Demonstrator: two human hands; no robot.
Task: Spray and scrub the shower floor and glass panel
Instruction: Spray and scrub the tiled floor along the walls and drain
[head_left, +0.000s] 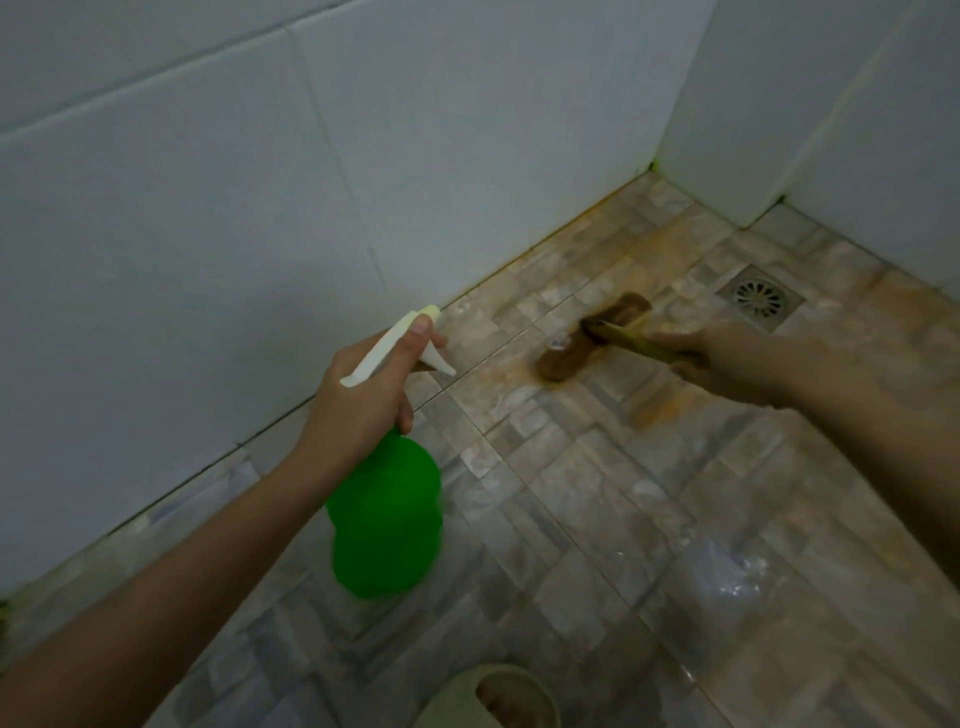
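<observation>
The left forearm (182, 571) crosses the lower left. The left grip (363, 395) wraps the green spray bottle (387, 519), nozzle aimed right toward the brush (592, 338), mid-frame on the shower floor (571, 519). The right grip (727, 358), blurred, seems closed round the brush handle.

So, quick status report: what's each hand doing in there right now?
Left hand grips green spray bottle. Right hand holds brush on stained floor near drain. No obstruction seen.
</observation>
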